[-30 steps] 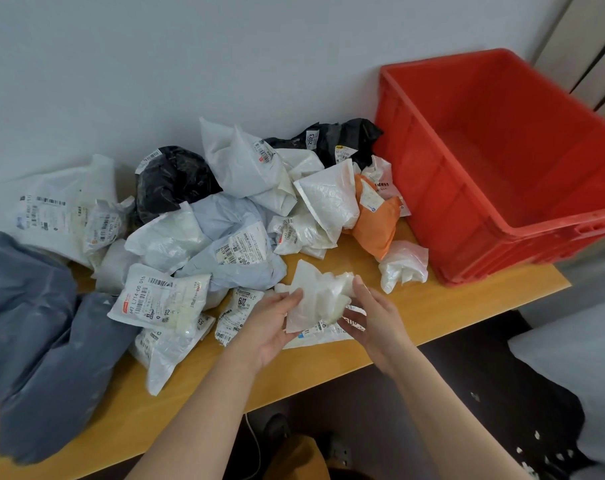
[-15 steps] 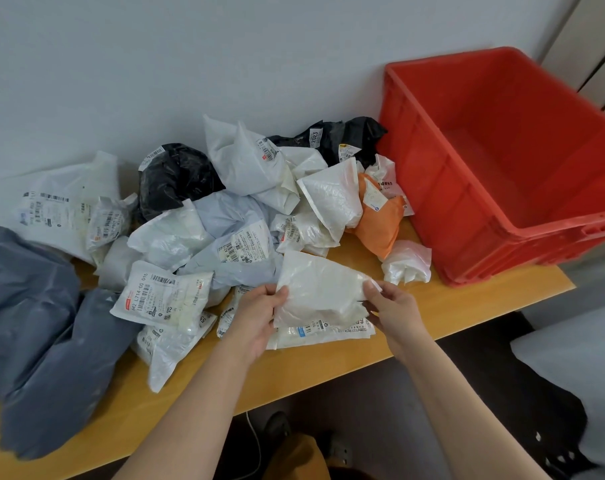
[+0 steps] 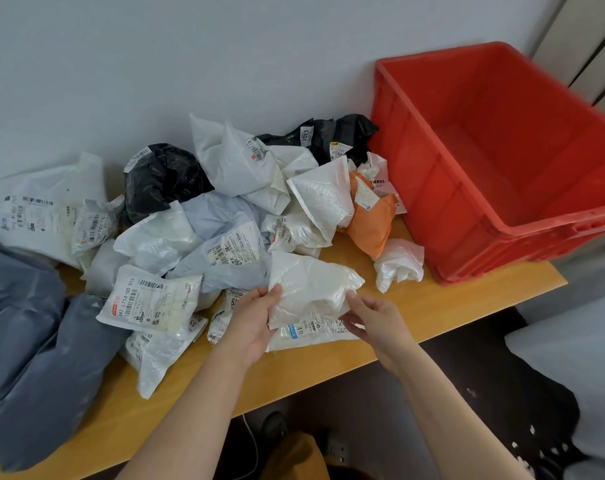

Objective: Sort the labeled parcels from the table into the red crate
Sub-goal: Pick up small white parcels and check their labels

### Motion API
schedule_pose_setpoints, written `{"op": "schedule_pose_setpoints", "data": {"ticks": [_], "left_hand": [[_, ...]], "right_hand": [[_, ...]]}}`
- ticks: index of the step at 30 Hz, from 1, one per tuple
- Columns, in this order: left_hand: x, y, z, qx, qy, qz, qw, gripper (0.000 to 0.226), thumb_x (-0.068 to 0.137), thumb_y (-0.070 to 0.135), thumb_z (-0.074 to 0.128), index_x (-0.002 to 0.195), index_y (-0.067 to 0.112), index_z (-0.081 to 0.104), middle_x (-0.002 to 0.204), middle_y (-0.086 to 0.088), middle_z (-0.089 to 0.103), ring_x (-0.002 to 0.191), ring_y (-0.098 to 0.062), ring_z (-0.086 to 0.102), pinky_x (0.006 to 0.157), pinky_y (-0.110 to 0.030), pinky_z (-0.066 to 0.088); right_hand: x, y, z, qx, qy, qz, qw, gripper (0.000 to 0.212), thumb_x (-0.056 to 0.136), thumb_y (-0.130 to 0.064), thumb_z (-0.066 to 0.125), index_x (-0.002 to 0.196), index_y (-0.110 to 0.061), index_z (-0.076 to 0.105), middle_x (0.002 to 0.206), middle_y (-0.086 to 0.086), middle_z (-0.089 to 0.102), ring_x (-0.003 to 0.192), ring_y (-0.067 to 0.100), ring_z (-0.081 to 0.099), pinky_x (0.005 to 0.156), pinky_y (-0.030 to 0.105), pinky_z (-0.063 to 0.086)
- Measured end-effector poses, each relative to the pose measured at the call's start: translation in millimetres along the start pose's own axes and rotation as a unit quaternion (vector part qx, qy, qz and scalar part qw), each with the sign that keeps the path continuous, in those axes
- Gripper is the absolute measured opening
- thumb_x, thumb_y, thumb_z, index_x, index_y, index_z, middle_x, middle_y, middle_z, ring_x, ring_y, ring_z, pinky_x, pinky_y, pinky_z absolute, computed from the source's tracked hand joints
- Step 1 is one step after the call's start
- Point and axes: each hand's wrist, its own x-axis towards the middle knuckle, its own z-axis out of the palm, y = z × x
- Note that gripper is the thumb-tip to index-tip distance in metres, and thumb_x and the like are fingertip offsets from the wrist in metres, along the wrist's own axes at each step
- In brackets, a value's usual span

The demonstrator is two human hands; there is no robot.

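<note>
White parcel [image 3: 311,289] is held just above the tabletop [image 3: 432,306] front edge, no label showing on its upper face. Left hand [image 3: 256,320] grip pinches its left edge; right hand [image 3: 377,320] fingers look loose near the right edge, can't tell if gripping. Risk: slick bag slips, or goes into the red crate [image 3: 502,161] w/o label check.

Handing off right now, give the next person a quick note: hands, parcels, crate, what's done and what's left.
Left hand and right hand both hold one white parcel by its lower edges, just above the table; no label shows on the side facing the camera.
Red crate at the table's right end, no parcels visible inside.
The rest of the parcels remain heaped on the table left of the crate.
Left to do: practically all of the sorting.
</note>
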Motion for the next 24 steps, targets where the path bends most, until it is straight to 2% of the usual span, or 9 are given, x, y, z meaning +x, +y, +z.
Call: {"op": "schedule_pose_setpoints", "data": {"ticks": [6,8,12,16,18,20,22,24], "left_hand": [[-2,3,3,0.02,0.014,0.004,1.0,0.006,0.095,0.007,0.058,0.089,0.005,0.06,0.085,-0.008,0.069,0.073,-0.017,0.065,0.064,-0.031,0.051],[0,4,3,0.023,0.021,0.004,1.0,0.006,0.095,0.007,0.059,0.089,0.006,0.059,0.086,-0.008,0.069,0.076,-0.019,0.064,0.067,-0.032,0.051],[0,6,2,0.037,0.036,0.007,0.999,0.005,0.096,0.009,0.058,0.091,0.006,0.058,0.091,-0.009,0.068,0.083,-0.02,0.064,0.073,-0.033,0.052],[2,3,3,0.022,0.048,-0.017,0.998,0.003,0.095,0.01,0.059,0.096,0.007,0.061,0.102,-0.011,0.068,0.09,-0.023,0.064,0.085,-0.039,0.052],[1,-1,6,0.08,0.089,0.006,0.993,0.01,0.093,0.013,0.063,0.102,0.008,0.061,0.111,-0.012,0.067,0.096,-0.026,0.064,0.09,-0.042,0.053],[-3,-6,7,0.215,0.138,0.093,0.962,0.034,0.087,0.023,0.071,0.116,0.014,0.055,0.124,-0.005,0.057,0.11,-0.023,0.057,0.095,-0.039,0.049],[-9,-5,8,0.335,0.116,0.215,0.91,0.065,0.076,0.04,0.079,0.131,0.025,0.047,0.133,0.006,0.042,0.127,-0.017,0.042,0.105,-0.039,0.04],[-11,-4,12,0.48,0.052,0.303,0.822,0.093,0.063,0.062,0.078,0.142,0.033,0.038,0.149,0.007,0.031,0.141,-0.016,0.024,0.116,-0.044,0.024]], "right_hand": [[2,-3,-8,0.014,0.044,-0.029,0.999,0.018,0.095,-0.021,0.06,0.089,-0.009,0.072,0.087,0.004,0.073,0.076,0.011,0.063,0.076,0.023,0.055],[2,-4,-11,0.033,0.055,-0.028,0.998,0.015,0.094,-0.02,0.061,0.09,-0.01,0.072,0.086,0.002,0.073,0.075,0.009,0.064,0.075,0.023,0.055],[4,-7,-16,0.063,0.069,-0.013,0.996,0.018,0.093,-0.02,0.063,0.099,-0.007,0.072,0.099,0.008,0.074,0.09,0.017,0.067,0.078,0.026,0.055],[0,-11,-15,0.129,0.095,0.012,0.987,0.018,0.093,-0.019,0.063,0.101,-0.005,0.07,0.099,0.008,0.072,0.086,0.017,0.066,0.073,0.026,0.055],[-3,-12,-14,0.142,0.094,0.009,0.985,0.018,0.094,-0.019,0.063,0.101,-0.004,0.07,0.101,0.008,0.072,0.088,0.018,0.067,0.073,0.026,0.055],[-6,-13,-13,0.142,0.088,-0.002,0.986,0.017,0.093,-0.019,0.063,0.097,-0.004,0.07,0.101,0.009,0.073,0.089,0.018,0.067,0.075,0.026,0.055],[-9,-17,-10,0.126,0.074,-0.015,0.989,0.017,0.093,-0.018,0.064,0.096,-0.003,0.07,0.1,0.01,0.074,0.088,0.018,0.069,0.076,0.027,0.056],[-11,-22,-4,0.105,0.06,-0.034,0.992,0.02,0.093,-0.017,0.064,0.098,0.002,0.069,0.101,0.012,0.074,0.087,0.019,0.07,0.077,0.027,0.057]]}}
